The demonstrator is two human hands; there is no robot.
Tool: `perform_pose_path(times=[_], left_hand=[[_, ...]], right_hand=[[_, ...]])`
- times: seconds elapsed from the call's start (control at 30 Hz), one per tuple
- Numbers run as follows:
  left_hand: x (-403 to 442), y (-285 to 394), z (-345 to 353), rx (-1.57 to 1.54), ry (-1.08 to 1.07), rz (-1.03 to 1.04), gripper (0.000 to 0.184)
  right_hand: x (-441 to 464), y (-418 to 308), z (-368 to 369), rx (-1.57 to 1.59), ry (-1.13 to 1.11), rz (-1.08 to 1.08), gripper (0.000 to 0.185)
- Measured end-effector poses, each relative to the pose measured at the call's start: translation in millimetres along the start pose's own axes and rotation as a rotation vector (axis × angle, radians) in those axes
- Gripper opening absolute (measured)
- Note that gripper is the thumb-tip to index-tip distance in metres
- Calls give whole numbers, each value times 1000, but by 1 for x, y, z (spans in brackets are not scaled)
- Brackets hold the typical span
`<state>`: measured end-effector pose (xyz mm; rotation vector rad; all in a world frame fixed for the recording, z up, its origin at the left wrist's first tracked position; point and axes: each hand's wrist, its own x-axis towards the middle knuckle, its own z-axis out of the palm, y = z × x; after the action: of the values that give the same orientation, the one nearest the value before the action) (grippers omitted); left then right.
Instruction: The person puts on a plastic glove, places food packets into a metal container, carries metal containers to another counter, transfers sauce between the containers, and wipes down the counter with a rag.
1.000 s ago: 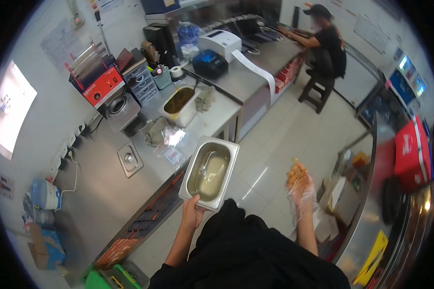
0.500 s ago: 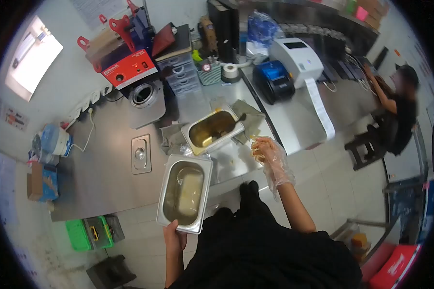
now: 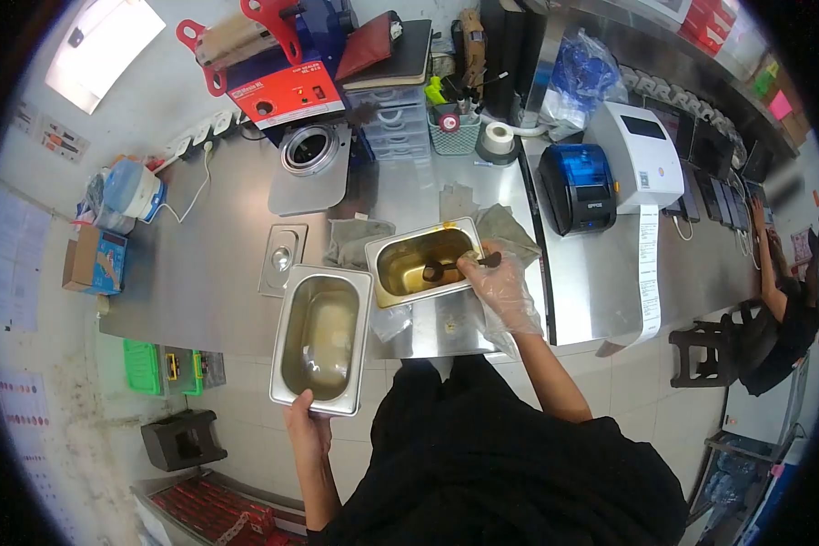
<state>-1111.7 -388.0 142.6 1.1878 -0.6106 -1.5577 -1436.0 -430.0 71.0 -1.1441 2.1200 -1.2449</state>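
A deep stainless-steel food pan (image 3: 365,341) tilts in my left hand (image 3: 308,429), which grips its near rim with the thumb on top. A little pale, shiny liquid lies inside it. On the counter rests a second steel pan (image 3: 400,298), with yellow-brown residue on its walls. A dark spoon (image 3: 435,271) lies across that pan, its handle over the right end. My right hand (image 3: 500,289), in a clear plastic glove, closes its fingers around the spoon's handle beside the rim; the fingertips are partly hidden. Grey cloths (image 3: 508,229) lie by the second pan.
A steel lid (image 3: 282,257) lies on the counter (image 3: 191,291) at left. Behind stand a red-and-blue cup sealer (image 3: 287,96), small drawers (image 3: 400,132) and a tape roll (image 3: 498,138). At right are a black-and-blue printer (image 3: 578,191), a white label printer (image 3: 642,155) and a seated person (image 3: 778,318).
My gloved right hand has moved left from beside the counter to the second pan and closed on the spoon. The pan in my left hand stays held. The view has shifted and turned.
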Motion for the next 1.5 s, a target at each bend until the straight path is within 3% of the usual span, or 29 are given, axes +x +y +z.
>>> perform_pose_path(times=[0.07,0.13,0.33,0.43,0.83,1.5], left_hand=[[5,7,17,73,-45,38,51],[12,12,23,98,-24,38,51],[37,27,33,313,-233,18,46],[42,36,45,387,-261,-8,44],[65,53,75,717,-389,-30,43],[66,55,100,863,-485,-21,30]], right_hand=[[-1,-14,-3,11,34,14,38],[-4,-29,-12,77,-106,180,38],[-4,-8,4,-33,-6,115,38],[-6,-7,2,76,-40,71,37],[-8,-10,2,18,-9,104,41],[-6,5,12,-132,-20,82,41]])
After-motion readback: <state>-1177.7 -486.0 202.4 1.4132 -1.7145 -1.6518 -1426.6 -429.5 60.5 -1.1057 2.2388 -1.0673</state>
